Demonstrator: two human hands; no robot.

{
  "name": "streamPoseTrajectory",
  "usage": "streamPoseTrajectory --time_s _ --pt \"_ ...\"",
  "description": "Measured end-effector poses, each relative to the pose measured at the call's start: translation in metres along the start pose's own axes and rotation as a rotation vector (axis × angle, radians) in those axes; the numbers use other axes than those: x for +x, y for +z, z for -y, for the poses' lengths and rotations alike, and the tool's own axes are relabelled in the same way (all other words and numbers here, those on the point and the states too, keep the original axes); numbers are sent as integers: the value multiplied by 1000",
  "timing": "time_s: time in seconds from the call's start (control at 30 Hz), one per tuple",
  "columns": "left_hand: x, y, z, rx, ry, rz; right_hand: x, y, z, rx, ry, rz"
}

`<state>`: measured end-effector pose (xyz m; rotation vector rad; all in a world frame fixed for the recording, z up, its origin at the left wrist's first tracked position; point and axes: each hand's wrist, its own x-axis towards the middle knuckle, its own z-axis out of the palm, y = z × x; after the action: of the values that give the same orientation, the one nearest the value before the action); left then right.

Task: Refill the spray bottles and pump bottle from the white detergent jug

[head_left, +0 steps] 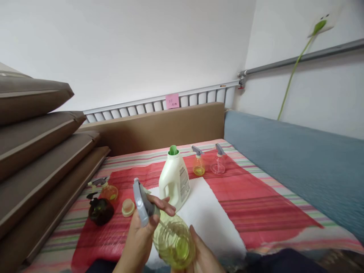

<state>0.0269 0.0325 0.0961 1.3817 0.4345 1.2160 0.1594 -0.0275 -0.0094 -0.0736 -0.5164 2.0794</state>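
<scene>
Close in front of me, a yellow-green clear spray bottle (176, 242) is tilted, with its grey trigger head (142, 203) leaning to the left. My left hand (145, 223) grips the neck and trigger head with its fingers around them. From the lower right, my right hand (200, 252) is wrapped around the bottle's body. Just behind stands a white detergent jug (174, 180) with a green spout in its open mouth. A pale round cap (128, 207) lies left of my left hand. A white sheet (212, 218) is spread under the jug.
Two spray bottles stand at the back right, one yellow (198, 167) and one clear pink (218, 165). At left are an orange spray bottle (110, 191) and a dark pump bottle (101, 211). Stacked brown cushions (42, 132) border the left, a blue panel (290, 159) the right.
</scene>
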Motion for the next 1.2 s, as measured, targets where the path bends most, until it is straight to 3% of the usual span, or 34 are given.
streamPoseTrajectory --time_s 0.1,0.23,0.27,0.4,0.47,0.53,0.63,0.67,0.8,0.93,1.07,1.2 --pt "0 3 -3 -4 31 -38 -4 12 2 -38 -181 -45" --pt "0 5 -7 44 26 -9 -6 16 2 -7 -2 9" --pt "0 5 -7 36 31 1 -6 16 2 -7 -22 -4" --pt "0 8 -8 -25 63 -42 -5 26 2 -59 -326 -112" --pt "-1 10 -7 -22 76 -95 -6 31 5 -70 -374 -124" --pt "-1 13 -6 8 87 -110 -8 32 7 -45 -283 -95" --pt "-1 14 -4 40 100 -59 -10 27 10 34 15 -34" --pt "-1 14 -4 33 106 -51 -11 25 10 43 39 -40" --pt "2 15 -5 -25 140 -47 -15 24 10 8 -196 -91" --pt "2 18 -8 9 119 -6 -18 26 9 7 -126 -48" --pt "2 19 -11 -23 178 -72 -19 27 6 -31 -347 -165" --pt "6 20 -19 -53 179 -121 -20 27 8 -23 -307 -137"
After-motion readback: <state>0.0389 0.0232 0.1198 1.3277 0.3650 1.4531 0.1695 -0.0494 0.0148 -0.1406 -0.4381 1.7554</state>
